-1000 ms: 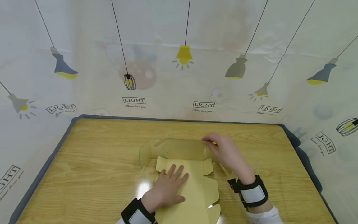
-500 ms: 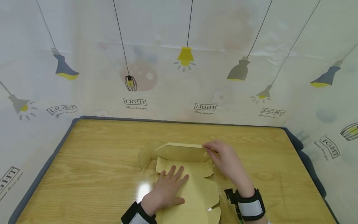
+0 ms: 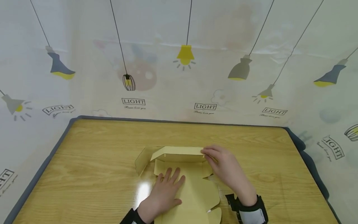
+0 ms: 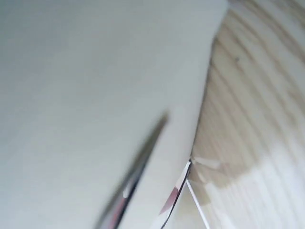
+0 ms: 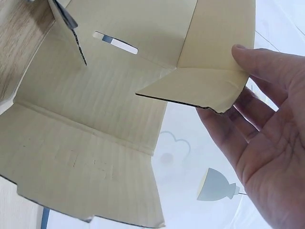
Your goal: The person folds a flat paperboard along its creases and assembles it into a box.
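Note:
A cut and creased cardboard box blank (image 3: 193, 193), pale yellow inside, lies on the wooden table with its far panel raised. My left hand (image 3: 165, 194) presses flat on its base, fingers spread. At the far right corner my right hand (image 3: 225, 165) pinches the top flap (image 3: 179, 151), which leans toward me. The right wrist view shows the thumb on this folded flap (image 5: 217, 36) and the fingers behind it. A narrow slot (image 5: 116, 43) is cut in the panel beside it. The left wrist view holds only blurred cardboard (image 4: 95, 86) close up; that hand is out of it.
Side flaps (image 3: 211, 194) stick out on the blank's right, and a wing (image 3: 144, 160) angles off the far left. A dark edge strip (image 3: 179, 120) borders the wooden table (image 3: 92, 161). Behind hangs a white sheet (image 3: 156, 109) printed with lamps.
My right hand has drawn the top flap toward me and down, so it now folds over the raised far panel. The left hand has stayed pressed on the base.

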Demonstrator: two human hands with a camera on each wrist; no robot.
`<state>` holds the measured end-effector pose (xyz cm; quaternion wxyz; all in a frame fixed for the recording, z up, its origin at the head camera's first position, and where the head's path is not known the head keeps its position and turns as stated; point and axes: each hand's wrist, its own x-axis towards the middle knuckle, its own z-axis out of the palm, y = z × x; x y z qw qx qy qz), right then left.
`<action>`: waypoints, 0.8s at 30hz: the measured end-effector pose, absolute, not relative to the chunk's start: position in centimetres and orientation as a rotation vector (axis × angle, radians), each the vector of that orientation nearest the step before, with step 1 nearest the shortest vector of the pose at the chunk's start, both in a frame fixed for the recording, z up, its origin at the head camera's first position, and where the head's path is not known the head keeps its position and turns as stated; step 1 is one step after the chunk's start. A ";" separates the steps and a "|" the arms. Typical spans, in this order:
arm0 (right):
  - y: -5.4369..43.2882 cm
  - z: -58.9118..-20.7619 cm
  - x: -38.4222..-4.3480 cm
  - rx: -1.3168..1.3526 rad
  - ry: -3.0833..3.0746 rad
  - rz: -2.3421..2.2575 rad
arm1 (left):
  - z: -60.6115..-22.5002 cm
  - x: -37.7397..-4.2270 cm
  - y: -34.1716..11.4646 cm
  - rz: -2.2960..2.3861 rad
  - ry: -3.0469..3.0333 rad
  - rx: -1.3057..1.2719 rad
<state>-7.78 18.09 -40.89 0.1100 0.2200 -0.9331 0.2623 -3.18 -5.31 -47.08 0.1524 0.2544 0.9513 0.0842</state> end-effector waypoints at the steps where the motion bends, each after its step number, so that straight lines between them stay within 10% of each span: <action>1: 18.1 -40.9 -7.7 0.646 -2.743 0.765 | -46.9 -3.2 -5.4 0.235 2.742 0.739; 24: 17.7 -41.4 -7.7 0.609 -2.681 0.661 | -41.0 -4.7 -10.2 1.132 3.382 0.557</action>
